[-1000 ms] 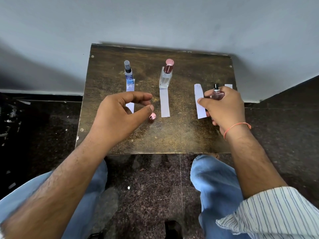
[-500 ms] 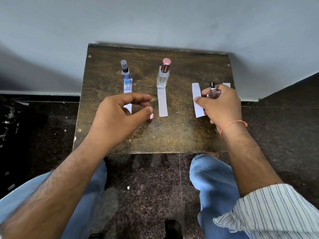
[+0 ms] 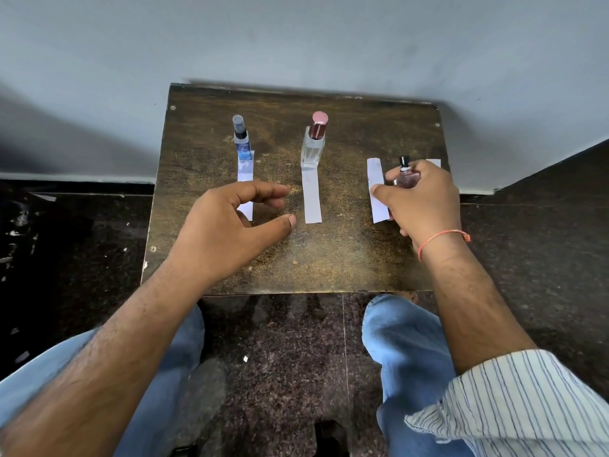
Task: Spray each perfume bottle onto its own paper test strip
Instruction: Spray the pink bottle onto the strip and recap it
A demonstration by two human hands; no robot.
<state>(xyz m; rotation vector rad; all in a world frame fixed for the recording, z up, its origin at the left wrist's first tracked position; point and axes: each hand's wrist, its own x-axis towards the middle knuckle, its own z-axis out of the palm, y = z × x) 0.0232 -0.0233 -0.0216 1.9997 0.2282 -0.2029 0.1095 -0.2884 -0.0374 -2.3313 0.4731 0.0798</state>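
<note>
Three perfume bottles are at the back of a small brown table (image 3: 333, 258). A blue-labelled bottle (image 3: 242, 140) stands at the head of the left paper strip (image 3: 245, 171). A clear bottle with a maroon and pink cap (image 3: 314, 143) stands at the head of the middle strip (image 3: 312, 199). My right hand (image 3: 425, 202) grips a small pink bottle with a bare black sprayer (image 3: 406, 175), upright beside the right strip (image 3: 376, 192), thumb tip on the paper. My left hand (image 3: 230, 222) hovers open over the lower left strip, thumb and fingers apart and curved, holding nothing.
The table stands against a grey wall. Another white paper end (image 3: 435, 162) shows behind my right hand near the table's right edge. Dark speckled floor surrounds the table, and my knees in blue jeans (image 3: 402, 331) sit below its front edge.
A small pink cap lying near my left thumb earlier is now hidden behind that thumb. My left hand has shifted slightly; my right hand keeps the same hold on the small bottle.
</note>
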